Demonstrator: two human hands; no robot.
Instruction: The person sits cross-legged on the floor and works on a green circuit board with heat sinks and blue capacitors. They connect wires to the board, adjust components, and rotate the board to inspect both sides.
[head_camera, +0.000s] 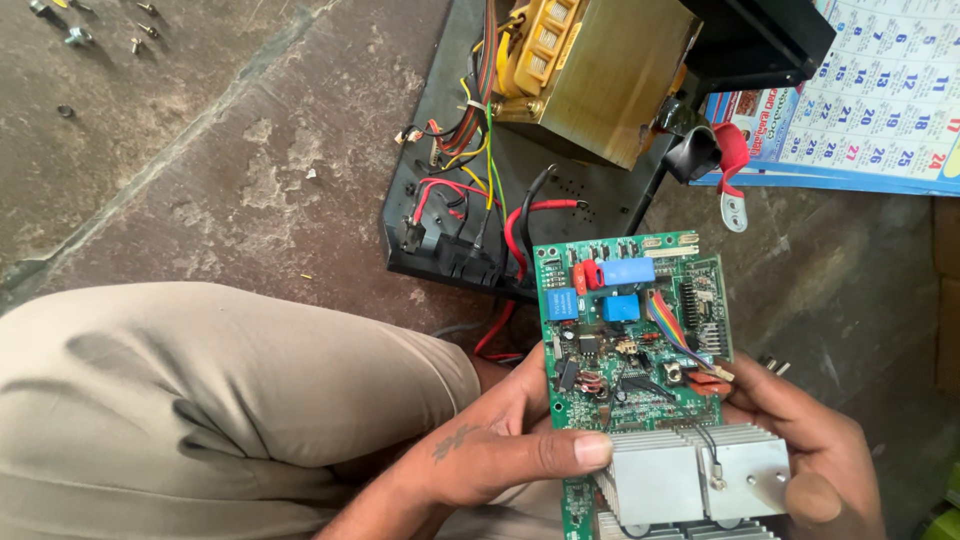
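Both of my hands hold a green circuit board (630, 340) upright over my lap. It carries blue and red block parts near its top, a rainbow ribbon cable on the right, and finned silver heat sinks (690, 475) at its bottom. My left hand (500, 445) grips the board's left edge, its thumb lying across to the heat sink. My right hand (810, 450) clasps the right edge, thumb on the heat sink's corner.
Behind the board a black opened chassis (440, 240) lies on the concrete floor with a yellow-wrapped transformer (590, 70) and bundles of red, yellow and black wires (470, 150). A calendar sheet (880, 90) lies at top right. Loose screws (80, 30) sit top left. My beige trouser leg (200, 400) fills the lower left.
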